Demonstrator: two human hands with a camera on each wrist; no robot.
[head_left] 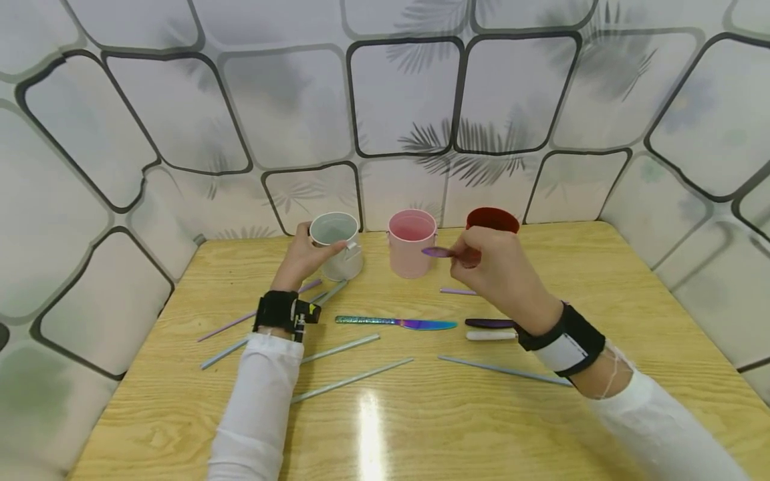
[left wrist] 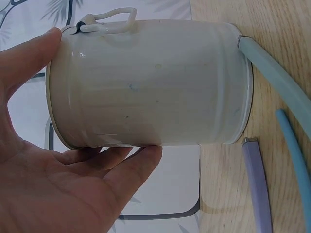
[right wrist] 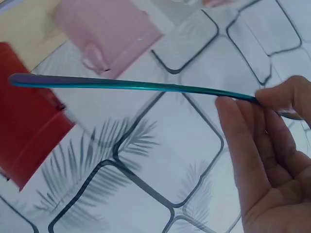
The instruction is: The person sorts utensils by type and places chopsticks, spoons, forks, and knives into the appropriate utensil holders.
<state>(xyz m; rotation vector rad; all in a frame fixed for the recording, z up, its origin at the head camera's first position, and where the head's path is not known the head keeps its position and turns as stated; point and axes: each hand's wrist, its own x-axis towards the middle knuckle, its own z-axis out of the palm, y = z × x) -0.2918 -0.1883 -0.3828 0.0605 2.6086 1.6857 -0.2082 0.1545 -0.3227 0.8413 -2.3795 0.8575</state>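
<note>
My left hand (head_left: 305,256) grips a small white metal bucket (head_left: 344,264) by its upper part, thumb on one side and fingers on the other. Up close in the left wrist view, the bucket (left wrist: 146,87) has a wire handle at its rim. My right hand (head_left: 502,270) pinches a spoon with a shiny purple bowl (head_left: 438,252), raised above the table. The right wrist view shows the spoon's long teal-purple handle (right wrist: 121,85) reaching away from the fingertips. A pink bucket (head_left: 412,247) stands left of this hand; a red bucket (head_left: 493,219) is partly hidden behind it.
On the wooden table (head_left: 421,427) lie a rainbow-coloured knife (head_left: 397,323), a dark-handled utensil (head_left: 488,323) and a white-handled one (head_left: 490,335). Several straight pale green, blue and purple sticks, such as a green one (head_left: 355,379), lie around. Patterned cloth (head_left: 403,100) surrounds the back and sides.
</note>
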